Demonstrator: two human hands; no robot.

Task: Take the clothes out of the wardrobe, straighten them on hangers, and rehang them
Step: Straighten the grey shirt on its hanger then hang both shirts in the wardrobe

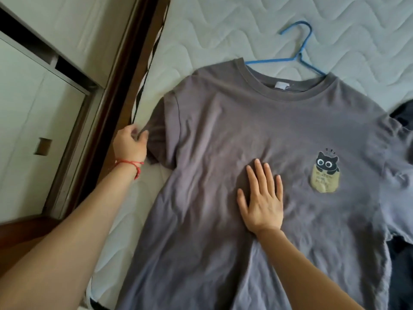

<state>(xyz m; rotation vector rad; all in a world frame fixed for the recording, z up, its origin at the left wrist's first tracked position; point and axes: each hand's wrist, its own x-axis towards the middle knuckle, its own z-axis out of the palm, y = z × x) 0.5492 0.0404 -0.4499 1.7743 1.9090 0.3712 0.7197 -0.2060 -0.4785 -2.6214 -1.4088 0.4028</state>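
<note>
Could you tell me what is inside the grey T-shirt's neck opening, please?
A blue hanger enters the T-shirt collar beside a white label; its hook lies on the mattress. Its shoulders are covered.

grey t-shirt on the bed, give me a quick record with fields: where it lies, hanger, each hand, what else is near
shirt: grey t-shirt, front up, flat on the quilted mattress
print: cat-in-pocket print
hanger: blue hanger, arms inside the neck, hook out on the mattress
left hand: pinching the sleeve edge
right hand: flat, pressing the chest
nearby: dark garment at the far edge
</note>
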